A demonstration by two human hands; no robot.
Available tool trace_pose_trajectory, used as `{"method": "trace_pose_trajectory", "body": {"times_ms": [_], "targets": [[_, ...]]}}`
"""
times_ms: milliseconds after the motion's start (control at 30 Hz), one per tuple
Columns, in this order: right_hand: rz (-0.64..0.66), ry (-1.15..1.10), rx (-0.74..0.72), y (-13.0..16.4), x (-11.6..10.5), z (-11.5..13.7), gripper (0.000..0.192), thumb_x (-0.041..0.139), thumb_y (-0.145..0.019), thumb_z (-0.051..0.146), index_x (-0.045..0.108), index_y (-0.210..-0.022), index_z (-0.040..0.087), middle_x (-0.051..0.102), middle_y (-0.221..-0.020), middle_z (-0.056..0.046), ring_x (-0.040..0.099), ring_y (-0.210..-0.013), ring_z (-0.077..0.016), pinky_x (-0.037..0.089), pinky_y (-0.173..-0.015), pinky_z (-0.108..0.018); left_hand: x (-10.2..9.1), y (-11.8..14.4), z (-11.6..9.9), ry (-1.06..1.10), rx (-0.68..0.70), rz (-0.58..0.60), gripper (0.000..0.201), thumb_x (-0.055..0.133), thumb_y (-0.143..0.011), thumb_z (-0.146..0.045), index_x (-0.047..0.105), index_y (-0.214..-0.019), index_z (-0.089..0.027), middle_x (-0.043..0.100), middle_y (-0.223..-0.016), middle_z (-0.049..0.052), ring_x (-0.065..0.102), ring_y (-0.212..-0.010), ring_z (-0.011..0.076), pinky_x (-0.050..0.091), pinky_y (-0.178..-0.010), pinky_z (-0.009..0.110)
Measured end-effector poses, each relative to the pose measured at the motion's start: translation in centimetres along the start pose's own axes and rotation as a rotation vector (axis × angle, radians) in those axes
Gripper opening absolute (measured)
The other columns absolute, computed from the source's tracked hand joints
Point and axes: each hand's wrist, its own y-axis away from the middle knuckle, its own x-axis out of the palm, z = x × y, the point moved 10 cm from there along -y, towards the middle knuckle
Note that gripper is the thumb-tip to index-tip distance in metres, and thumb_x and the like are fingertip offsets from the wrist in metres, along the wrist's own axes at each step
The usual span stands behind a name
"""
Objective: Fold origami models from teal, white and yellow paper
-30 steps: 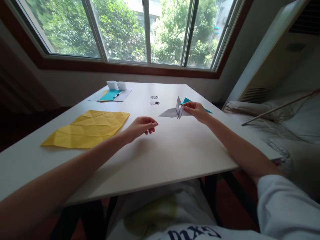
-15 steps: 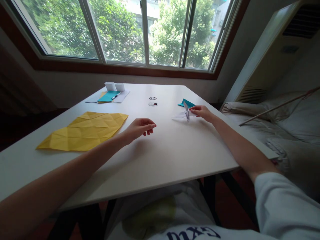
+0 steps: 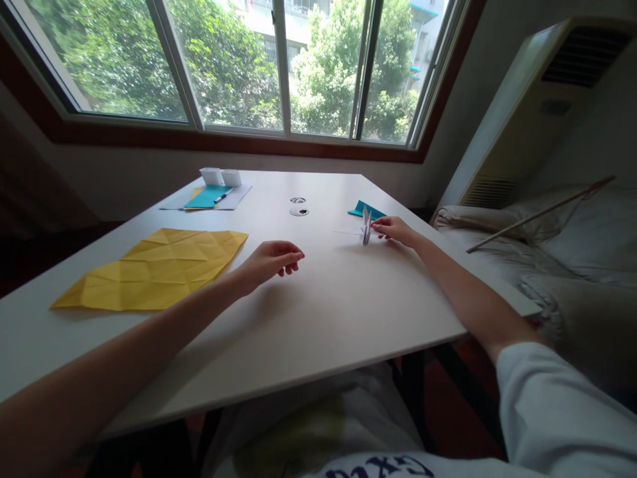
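The white folded paper figure is showing too small for its folds to be read; the right hand is hiding its near end. The left forearm is running off the lower-left edge.

A white bench carries a white folded paper crane at two o'clock, with a teal paper just beyond it. At nine o'clock lies a yellow sheet patterned with crease lines. At eleven o'clock, teal and yellow papers rest on a white sheet beside two white boxes.
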Motion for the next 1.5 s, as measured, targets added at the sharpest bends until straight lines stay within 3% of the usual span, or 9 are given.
{"method": "trace_pose_trajectory", "body": {"times_ms": [200,367,467,733,967,1133,1233,1400,1500], "targets": [[-0.101,0.073,-0.061,-0.3,-1.3,0.8,0.049,0.063,-0.068,0.058,0.068,-0.090,0.014,0.068,-0.089,-0.009,0.060,-0.077,-0.0183,0.045,-0.065,-0.028,0.1,0.0,0.0,0.000,0.001,0.011,0.027,0.067,-0.069,-0.040,0.063,-0.078,-0.014,0.060,-0.061,0.000,0.052,-0.056,0.0094,0.040,-0.050,0.021],[-0.247,0.100,-0.203,0.7,-3.1,3.5,0.070,0.027,-0.080,0.072,0.068,-0.084,0.017,0.068,-0.097,-0.009,0.060,-0.090,-0.0202,0.043,-0.079,-0.031,0.1,0.0,-0.1,0.003,0.003,0.008,0.027,0.067,-0.068,-0.040,0.063,-0.077,-0.015,0.060,-0.061,0.000,0.053,-0.056,0.0096,0.040,-0.050,0.021],[-0.259,0.167,-0.298,1.6,-2.9,5.3,0.077,0.021,-0.077,0.077,0.067,-0.087,0.017,0.068,-0.091,-0.009,0.061,-0.084,-0.0198,0.044,-0.075,-0.030,0.1,0.0,-0.1,0.007,0.003,0.003,0.027,0.068,-0.067,-0.040,0.063,-0.076,-0.015,0.060,-0.061,0.000,0.053,-0.056,0.0097,0.040,-0.050,0.021],[-0.232,0.470,-0.284,1.8,0.0,6.1,0.058,0.055,-0.069,0.068,0.060,-0.098,0.018,0.068,-0.079,-0.007,0.060,-0.065,-0.0176,0.043,-0.062,-0.028,0.1,0.2,-0.4,0.011,-0.001,-0.011,0.026,0.068,-0.067,-0.039,0.063,-0.075,-0.015,0.060,-0.059,0.000,0.052,-0.055,0.0098,0.039,-0.049,0.021],[-0.295,0.546,-0.255,1.7,0.2,5.9,0.026,0.057,-0.077,0.042,0.064,-0.082,0.017,0.068,-0.075,-0.005,0.058,-0.063,-0.0154,0.040,-0.059,-0.025,0.3,0.1,-0.3,-0.005,0.005,-0.002,0.027,0.067,-0.067,-0.040,0.063,-0.076,-0.015,0.059,-0.060,0.000,0.053,-0.055,0.0100,0.040,-0.049,0.021],[-0.343,0.517,-0.278,1.5,-0.7,5.9,0.020,0.055,-0.078,0.036,0.065,-0.080,0.018,0.069,-0.077,-0.005,0.059,-0.067,-0.0165,0.040,-0.061,-0.026,-0.1,0.0,-0.4,-0.037,0.029,-0.001,0.027,0.066,-0.069,-0.041,0.064,-0.077,-0.015,0.060,-0.061,0.001,0.053,-0.056,0.0102,0.040,-0.049,0.021],[-0.425,0.506,-0.299,1.5,-2.2,5.9,0.023,0.055,-0.078,0.037,0.066,-0.080,0.018,0.068,-0.075,-0.006,0.058,-0.065,-0.0168,0.041,-0.061,-0.027,-1.4,-0.3,-1.2,-0.090,0.076,-0.035,0.028,0.066,-0.069,-0.042,0.064,-0.079,-0.016,0.062,-0.062,0.001,0.054,-0.056,0.0105,0.040,-0.050,0.021],[-0.515,0.491,-0.230,0.9,-4.4,3.8,0.023,0.055,-0.078,0.037,0.067,-0.080,0.017,0.069,-0.078,-0.007,0.059,-0.067,-0.0178,0.041,-0.062,-0.028,-5.9,-1.0,-2.3,-0.249,0.139,-0.171,0.031,0.065,-0.068,-0.044,0.064,-0.080,-0.016,0.063,-0.062,0.002,0.054,-0.056,0.0120,0.038,-0.050,0.022],[-0.510,0.495,-0.187,0.4,-4.6,2.3,0.024,0.055,-0.078,0.038,0.067,-0.082,0.017,0.069,-0.080,-0.008,0.059,-0.068,-0.0180,0.041,-0.062,-0.029,-8.3,-1.0,-2.5,-0.548,0.179,-0.190,0.026,0.059,-0.074,-0.040,0.064,-0.081,-0.015,0.065,-0.065,0.002,0.056,-0.063,0.0139,0.039,-0.059,0.023]]}}
